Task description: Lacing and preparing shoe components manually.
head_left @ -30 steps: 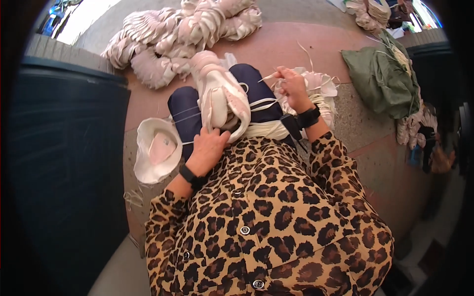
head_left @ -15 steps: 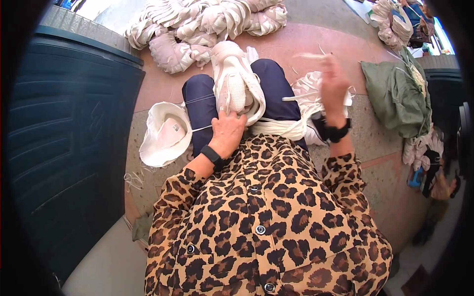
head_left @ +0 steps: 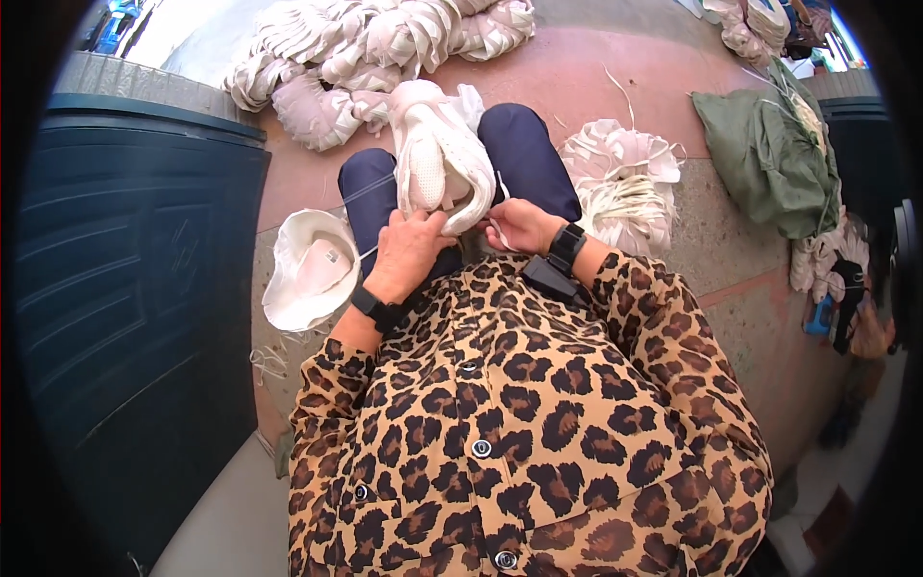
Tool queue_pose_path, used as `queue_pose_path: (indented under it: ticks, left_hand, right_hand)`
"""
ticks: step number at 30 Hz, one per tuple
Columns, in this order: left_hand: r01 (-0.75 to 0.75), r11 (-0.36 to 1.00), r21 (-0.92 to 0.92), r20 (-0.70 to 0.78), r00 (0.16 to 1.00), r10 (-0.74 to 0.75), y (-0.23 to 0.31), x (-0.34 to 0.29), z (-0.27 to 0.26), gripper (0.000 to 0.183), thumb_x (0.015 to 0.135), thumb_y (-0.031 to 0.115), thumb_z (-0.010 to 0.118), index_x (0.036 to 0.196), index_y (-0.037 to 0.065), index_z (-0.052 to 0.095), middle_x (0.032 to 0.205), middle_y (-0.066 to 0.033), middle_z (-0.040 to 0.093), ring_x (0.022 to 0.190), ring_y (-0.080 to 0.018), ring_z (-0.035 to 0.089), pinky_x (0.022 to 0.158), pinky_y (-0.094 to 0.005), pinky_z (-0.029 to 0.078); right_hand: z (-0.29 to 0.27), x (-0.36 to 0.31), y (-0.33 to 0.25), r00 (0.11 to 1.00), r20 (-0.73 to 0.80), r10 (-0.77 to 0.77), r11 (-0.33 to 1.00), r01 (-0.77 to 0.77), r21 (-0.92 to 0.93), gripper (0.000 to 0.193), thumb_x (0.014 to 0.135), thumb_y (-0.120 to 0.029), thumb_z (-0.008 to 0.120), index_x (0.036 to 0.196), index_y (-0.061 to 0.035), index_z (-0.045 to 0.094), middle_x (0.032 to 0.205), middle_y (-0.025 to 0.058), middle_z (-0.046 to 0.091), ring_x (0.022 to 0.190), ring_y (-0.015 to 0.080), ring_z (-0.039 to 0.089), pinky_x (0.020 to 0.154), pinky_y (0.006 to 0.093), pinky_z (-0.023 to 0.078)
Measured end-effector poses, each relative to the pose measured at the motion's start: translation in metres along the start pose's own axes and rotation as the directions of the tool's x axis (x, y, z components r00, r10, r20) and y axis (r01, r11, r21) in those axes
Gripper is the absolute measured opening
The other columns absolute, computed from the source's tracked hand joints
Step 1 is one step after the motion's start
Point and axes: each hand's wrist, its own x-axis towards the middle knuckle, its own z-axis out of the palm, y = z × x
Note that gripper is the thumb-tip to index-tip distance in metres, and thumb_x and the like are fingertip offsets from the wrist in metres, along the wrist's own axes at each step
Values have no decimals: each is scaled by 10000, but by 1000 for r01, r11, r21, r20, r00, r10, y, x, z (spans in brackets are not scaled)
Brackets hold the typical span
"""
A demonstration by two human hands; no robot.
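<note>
Between my knees sits a pale pink and white shoe upper [head_left: 469, 159], its opening facing me. My left hand [head_left: 406, 252] grips the upper's near edge, fingers curled over the rim. At the opposite side of that edge, my right hand [head_left: 524, 227] has its fingers drawn together on a thin white lace, part of which dangles below them. The fingertips of the right hand are partly hidden beside the upper. Thin white threads stretch across my left thigh.
Left of my knees stands a white cup-shaped piece [head_left: 290, 281] with a pink insert. To the right lies a bundle of pink uppers with white laces [head_left: 625, 202]. More uppers [head_left: 385, 43] are heaped ahead. A green sack [head_left: 755, 159] stands far right; a dark blue panel [head_left: 135, 288] borders the left.
My right hand has come down and left from its raised place to the near edge of the upper. The laces that lay across my right thigh are off it. My left hand stays on the upper.
</note>
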Motion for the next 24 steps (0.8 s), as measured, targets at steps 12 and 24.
queue_pose_path:
  ticks: [12, 24]
  left_hand:
    - [24, 980, 196, 120, 992, -48, 19, 10, 26, 136, 769, 193, 550, 873, 109, 573, 844, -127, 573, 819, -343, 549, 602, -430, 464]
    - [53, 956, 289, 198, 974, -113, 13, 24, 28, 173, 819, 251, 519, 872, 107, 598, 794, -101, 592, 716, -282, 595, 572, -370, 497]
  right_hand:
    - [-6, -1, -1, 972, 197, -126, 989, 108, 102, 337, 939, -352, 259, 1028, -140, 506, 893, -29, 533, 489, 90, 395, 586, 270, 413]
    - [44, -22, -27, 452, 459, -765, -445, 146, -884, 241, 735, -239, 621, 795, -10, 576, 801, 165, 614, 727, 331, 611, 639, 400, 485]
